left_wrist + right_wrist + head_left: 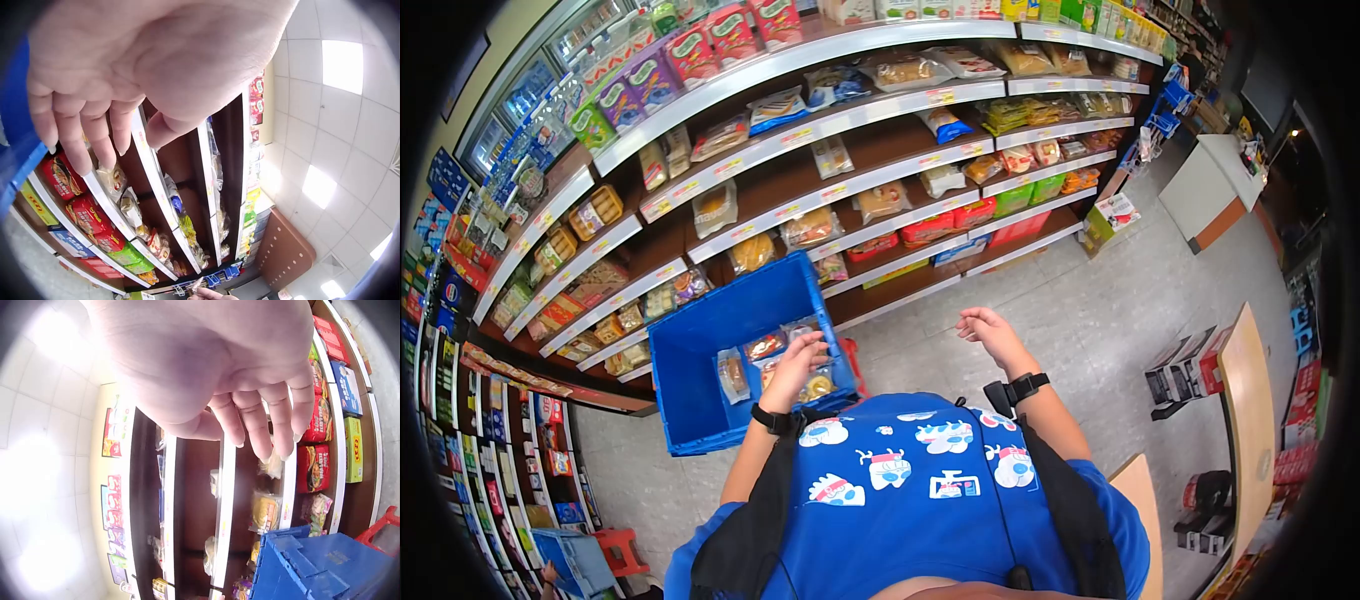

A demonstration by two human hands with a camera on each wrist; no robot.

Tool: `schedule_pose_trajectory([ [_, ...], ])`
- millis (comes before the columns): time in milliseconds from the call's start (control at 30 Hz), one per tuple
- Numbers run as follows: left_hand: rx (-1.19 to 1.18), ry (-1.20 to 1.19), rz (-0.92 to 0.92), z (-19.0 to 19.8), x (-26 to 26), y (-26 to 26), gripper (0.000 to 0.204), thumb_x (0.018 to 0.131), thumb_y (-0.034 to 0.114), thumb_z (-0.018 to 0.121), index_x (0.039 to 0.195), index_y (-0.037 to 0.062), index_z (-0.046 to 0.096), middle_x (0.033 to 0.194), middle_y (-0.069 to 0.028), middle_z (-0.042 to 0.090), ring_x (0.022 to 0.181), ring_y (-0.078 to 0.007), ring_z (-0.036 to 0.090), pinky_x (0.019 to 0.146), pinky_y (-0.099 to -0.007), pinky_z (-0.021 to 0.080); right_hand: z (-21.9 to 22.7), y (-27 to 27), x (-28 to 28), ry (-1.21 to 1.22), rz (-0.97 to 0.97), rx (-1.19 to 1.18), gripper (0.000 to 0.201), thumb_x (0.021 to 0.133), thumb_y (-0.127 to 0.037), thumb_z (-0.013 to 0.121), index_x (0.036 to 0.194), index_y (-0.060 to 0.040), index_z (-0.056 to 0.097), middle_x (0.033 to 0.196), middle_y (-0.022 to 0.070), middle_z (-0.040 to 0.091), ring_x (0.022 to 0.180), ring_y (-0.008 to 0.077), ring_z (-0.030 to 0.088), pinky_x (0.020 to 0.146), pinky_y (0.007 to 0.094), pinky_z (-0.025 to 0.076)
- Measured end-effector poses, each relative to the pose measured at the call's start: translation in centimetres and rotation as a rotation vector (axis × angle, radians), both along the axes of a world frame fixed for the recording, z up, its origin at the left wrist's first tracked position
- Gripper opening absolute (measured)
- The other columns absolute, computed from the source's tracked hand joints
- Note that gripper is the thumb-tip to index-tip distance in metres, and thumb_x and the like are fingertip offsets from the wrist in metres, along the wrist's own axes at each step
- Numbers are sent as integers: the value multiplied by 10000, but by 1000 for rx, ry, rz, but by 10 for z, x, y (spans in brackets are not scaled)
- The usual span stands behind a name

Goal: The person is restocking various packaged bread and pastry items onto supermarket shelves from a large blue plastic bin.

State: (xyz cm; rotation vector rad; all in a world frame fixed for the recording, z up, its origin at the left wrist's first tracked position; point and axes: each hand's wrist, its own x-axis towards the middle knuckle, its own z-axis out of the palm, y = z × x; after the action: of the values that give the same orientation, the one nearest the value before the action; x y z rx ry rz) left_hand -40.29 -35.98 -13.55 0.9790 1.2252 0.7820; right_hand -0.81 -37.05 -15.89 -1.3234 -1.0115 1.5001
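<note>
Blue plastic crate (740,300) with film-wrapped foods (732,376) lies below my left hand (795,368); my right hand (992,335) is farther, to the right; both hold nothing, fingers loose.

I see pink and purple cartons (690,58) lined up on the top shelf, with a glass-fronted fridge (505,78) behind them in the head view's upper left. A white counter (1212,178) stands well apart at the far right, on the grey tiled floor (920,330). Nearer me on that side is a table (1253,430) with a pale wooden edge. Down in the lower left, I find a small blue bin (572,562) beside a red plastic piece (620,552). Bright ceiling lights (342,65) show in both wrist views.
</note>
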Motion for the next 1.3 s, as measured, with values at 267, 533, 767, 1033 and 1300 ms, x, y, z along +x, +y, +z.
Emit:
schedule_pose_trajectory([
  [267, -62, -22, -27, -10, 102, 11, 332, 953, 245, 475, 1257, 121, 523, 1119, -6, 619, 918, -106, 585, 786, -242, 418, -13, -6, 105, -57, -17, -17, 249, 935, -127, 496, 1149, -22, 566, 994, 58, 650, 838, 118, 600, 755, 251, 471],
  [533, -73, 39, -36, -6, 136, 29, 346, 945, 262, 497, 1261, 123, 522, 1106, -25, 613, 930, -117, 573, 817, -247, 421, -21, -15, 145, -50, -113, -93, 271, 920, -143, 505, 1158, -26, 562, 988, 54, 655, 841, 118, 600, 771, 258, 467],
  [767, -86, 31, 45, -20, 131, 70, 351, 934, 265, 476, 1258, 137, 523, 1135, -35, 612, 924, -122, 576, 823, -270, 421, -21, 4, 166, -128, -83, -131, 285, 915, -143, 501, 1167, -25, 561, 991, 50, 651, 855, 117, 593, 777, 262, 466],
  [1033, -66, 19, 106, -31, 132, 143, 414, 911, 277, 515, 1296, 127, 494, 1148, -40, 609, 944, -152, 563, 842, -293, 410, -15, 90, 169, -211, 13, -168, 314, 917, -149, 489, 1194, -17, 551, 994, 49, 647, 865, 128, 597, 783, 267, 467],
  [1300, -35, 103, 168, -50, 103, 230, 406, 921, 275, 476, 1299, 130, 488, 1154, -23, 609, 940, -131, 572, 813, -267, 420, -24, 228, 136, -266, 176, -180, 368, 905, -176, 486, 1241, -26, 509, 1036, 57, 628, 890, 151, 601, 768, 283, 479],
])
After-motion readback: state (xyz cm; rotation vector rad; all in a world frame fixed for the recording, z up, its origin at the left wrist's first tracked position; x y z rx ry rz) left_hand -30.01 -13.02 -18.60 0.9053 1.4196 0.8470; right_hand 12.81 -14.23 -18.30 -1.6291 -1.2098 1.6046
